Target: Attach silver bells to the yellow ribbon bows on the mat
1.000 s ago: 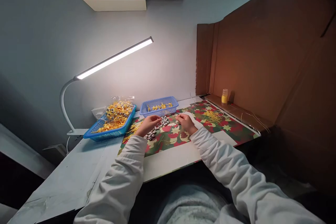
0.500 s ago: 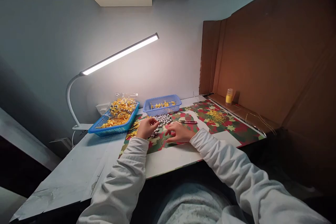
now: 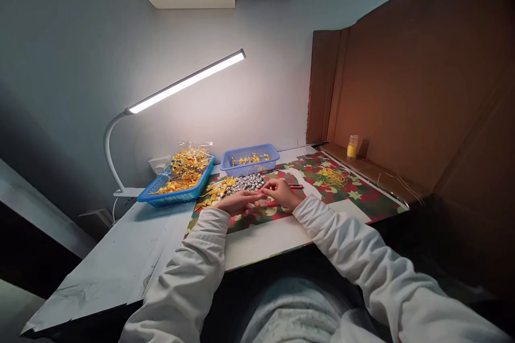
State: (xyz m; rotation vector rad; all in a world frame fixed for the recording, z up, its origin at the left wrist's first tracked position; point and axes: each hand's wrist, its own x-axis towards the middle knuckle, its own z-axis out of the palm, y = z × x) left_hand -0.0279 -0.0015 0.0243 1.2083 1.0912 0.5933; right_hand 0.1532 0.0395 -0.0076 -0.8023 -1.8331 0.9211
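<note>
Over the patterned mat point(image 3: 354, 193), my left hand point(image 3: 240, 202) reaches right with its fingers stretched out, palm partly up. My right hand point(image 3: 280, 193) is closed in a pinch, its fingertips meeting those of my left hand; whatever lies between them is too small to make out. Just behind my hands is a pile of silver bells point(image 3: 248, 182). Yellow ribbon bows point(image 3: 217, 188) lie to the left of the pile. The pink-handled tool point(image 3: 296, 186) is partly hidden behind my right hand.
A blue basket point(image 3: 195, 195) heaped with yellow bows stands at the left, and a smaller blue basket point(image 3: 249, 166) holds a few more at the back. Yellow cords point(image 3: 332, 176) lie right of centre. A yellow bottle point(image 3: 352, 147) and a lit lamp point(image 3: 189, 81) stand beyond.
My left hand has turned and its fingers have stretched out to the right, uncovering the bows. My right hand has risen slightly and closed into a pinch against it.
</note>
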